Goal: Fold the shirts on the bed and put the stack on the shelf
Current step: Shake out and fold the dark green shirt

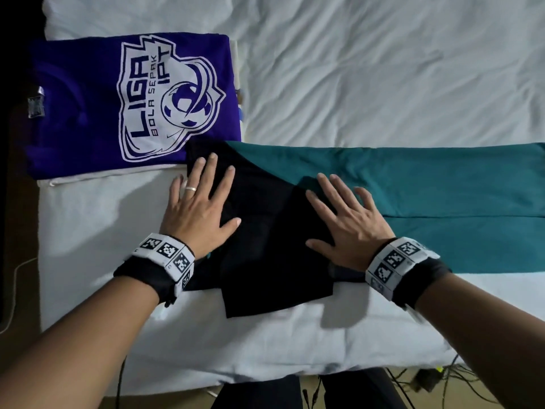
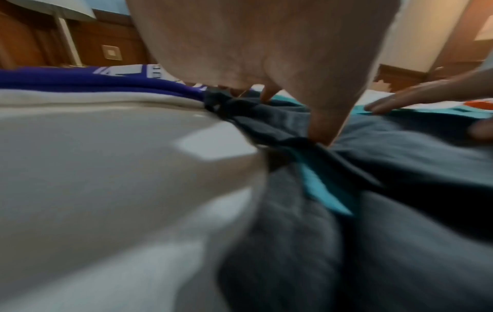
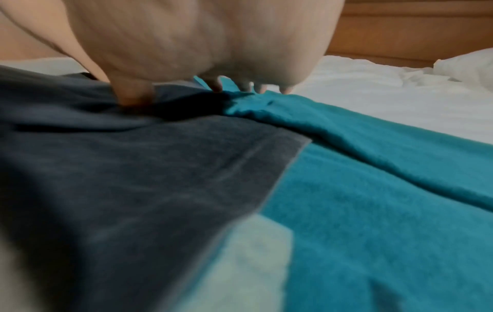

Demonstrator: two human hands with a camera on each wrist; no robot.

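Note:
A teal shirt with black sleeves lies across the white bed, its black sleeves folded in at the near left. My left hand lies flat with spread fingers on the black sleeve's left edge. My right hand presses flat where black meets teal. In the left wrist view the thumb pushes down on the dark fabric. In the right wrist view the fingertips touch the teal cloth. A folded purple shirt with a white logo lies at the far left on another folded white garment.
Wrinkled white bedding fills the far and right side. The bed's near edge runs below my arms, with cables on the floor beyond it. A wooden headboard and a pillow show at the far right.

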